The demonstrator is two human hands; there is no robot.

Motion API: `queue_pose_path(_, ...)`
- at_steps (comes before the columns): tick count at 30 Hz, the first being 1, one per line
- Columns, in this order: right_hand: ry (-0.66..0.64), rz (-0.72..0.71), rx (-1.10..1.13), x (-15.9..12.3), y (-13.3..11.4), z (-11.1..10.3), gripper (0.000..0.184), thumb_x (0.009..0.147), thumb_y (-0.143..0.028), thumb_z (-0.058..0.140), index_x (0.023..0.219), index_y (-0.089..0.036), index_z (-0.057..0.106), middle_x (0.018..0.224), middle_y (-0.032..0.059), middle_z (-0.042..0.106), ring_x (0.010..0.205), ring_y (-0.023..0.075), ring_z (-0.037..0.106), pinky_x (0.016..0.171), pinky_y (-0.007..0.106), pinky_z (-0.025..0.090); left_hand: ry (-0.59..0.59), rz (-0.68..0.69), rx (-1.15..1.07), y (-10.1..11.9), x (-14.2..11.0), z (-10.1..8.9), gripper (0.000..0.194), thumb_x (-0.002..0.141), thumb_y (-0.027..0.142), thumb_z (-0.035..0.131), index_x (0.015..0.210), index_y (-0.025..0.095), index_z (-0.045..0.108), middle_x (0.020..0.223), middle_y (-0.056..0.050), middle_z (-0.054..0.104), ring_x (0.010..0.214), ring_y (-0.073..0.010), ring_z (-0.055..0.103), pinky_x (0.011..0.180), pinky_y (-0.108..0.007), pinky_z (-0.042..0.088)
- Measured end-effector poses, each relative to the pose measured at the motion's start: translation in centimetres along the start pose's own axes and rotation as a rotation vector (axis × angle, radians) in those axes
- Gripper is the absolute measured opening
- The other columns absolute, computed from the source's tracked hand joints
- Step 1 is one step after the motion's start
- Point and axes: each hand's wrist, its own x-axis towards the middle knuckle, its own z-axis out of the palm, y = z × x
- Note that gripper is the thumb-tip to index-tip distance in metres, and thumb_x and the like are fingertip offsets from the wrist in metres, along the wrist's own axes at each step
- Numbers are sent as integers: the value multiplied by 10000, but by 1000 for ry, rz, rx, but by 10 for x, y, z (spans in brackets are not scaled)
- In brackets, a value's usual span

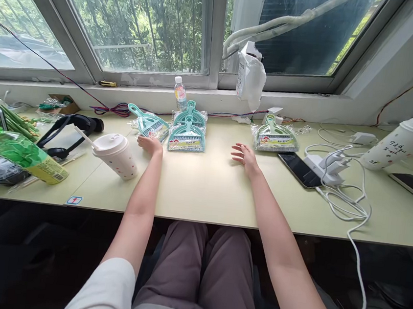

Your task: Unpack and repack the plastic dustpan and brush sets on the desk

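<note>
My left hand (150, 145) is closed on the lower edge of a teal mini dustpan-and-brush set (150, 122) in clear plastic wrap, tilted with its handle to the upper left. Part of the grip is hidden behind the fingers. Just right of it lies another wrapped teal set (187, 139), overlapping a similar set (191, 107) behind it. My right hand (246, 159) is open over the table, its fingers apart and nothing in them. Beyond it, up and to the right, is a wrapped green dustpan-and-brush set (275, 136).
A lidded cup (116, 155) stands near my left forearm, with a green bottle (25, 152) farther left. On the right are a phone (300, 169), a power strip (323, 169) with looped white cables and a large cup (399, 145). A small bottle (180, 92) stands by the window.
</note>
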Motion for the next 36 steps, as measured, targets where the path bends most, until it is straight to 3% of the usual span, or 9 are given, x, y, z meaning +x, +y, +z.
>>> queue_pose_path(8, -13, 19, -30, 0, -2, 4, 187, 984, -314, 460, 1046, -240, 619, 1172, 54, 717, 776, 126, 700, 658, 258, 613, -69, -171, 347, 5, 2, 11, 743, 925, 378, 555, 1418, -106, 281, 1542, -407, 202, 1536, -367, 128, 1242, -515, 50)
queue_pose_path(14, -25, 25, -55, -2, -3, 6, 209, 997, -283, 423, 1038, -227, 621, 1176, 58, 716, 765, 114, 701, 586, 208, 585, -13, -205, 186, 11, -8, -1, 693, 1009, 447, 351, 1484, -46, 243, 1577, -380, 168, 1548, -342, 104, 1219, -588, 93)
queue_pose_path(16, -26, 25, -49, -2, -3, 6, 216, 1002, -270, 413, 1035, -224, 621, 1168, 61, 717, 759, 110, 699, 567, 196, 576, 113, -86, 126, 14, -19, -13, 641, 1018, 419, 324, 1510, 19, 231, 1605, -338, 134, 1555, -325, 83, 1211, -612, 105)
queue_pose_path(18, -29, 23, -49, -2, -3, 7, 208, 1004, -272, 422, 1032, -224, 622, 1156, 61, 718, 753, 110, 697, 558, 195, 575, 126, 184, 83, 17, -32, -21, 571, 1008, 398, 363, 1497, 109, 305, 1612, -262, 207, 1548, -293, 143, 1225, -569, 144)
queue_pose_path(20, -32, 27, -55, -3, -3, 8, 188, 1001, -283, 446, 1025, -223, 622, 1148, 62, 719, 743, 111, 695, 560, 204, 580, -64, 428, 57, 20, -45, -23, 490, 979, 343, 443, 1434, 165, 406, 1534, -213, 389, 1486, -276, 316, 1213, -508, 247)
queue_pose_path(23, -33, 30, -67, -7, -4, 9, 161, 989, -276, 477, 1015, -217, 624, 1137, 66, 726, 722, 111, 695, 588, 226, 593, -383, 514, 96, 21, -60, -15, 478, 922, 212, 517, 1391, 177, 431, 1407, -195, 540, 1328, -277, 522, 1123, -468, 398)
queue_pose_path(27, -38, 23, -69, -12, -6, 11, 155, 966, -223, 479, 1014, -208, 626, 1126, 73, 733, 713, 110, 700, 583, 221, 584, -484, 576, 306, 18, -69, -5, 455, 899, 241, 594, 1330, 128, 503, 1375, -229, 568, 1330, -326, 515, 1119, -518, 380)
queue_pose_path(31, -83, 29, -119, -14, -5, 15, 152, 949, -220, 491, 1003, -201, 632, 1106, 80, 742, 682, 109, 692, 581, 224, 574, -615, 799, 429, 19, -75, -5, 352, 928, 357, 582, 1210, 149, 620, 1397, -226, 567, 1396, -332, 459, 1202, -592, 203)
queue_pose_path(36, 4, -93, -382, -11, -1, 24, 113, 875, -267, 633, 966, -209, 666, 1088, 95, 739, 1020, 206, 701, 953, 392, 550, -738, 1139, 447, 29, -114, -1, 352, 974, 382, 485, 1213, 181, 650, 1296, -186, 655, 1369, -297, 505, 1218, -623, 143)
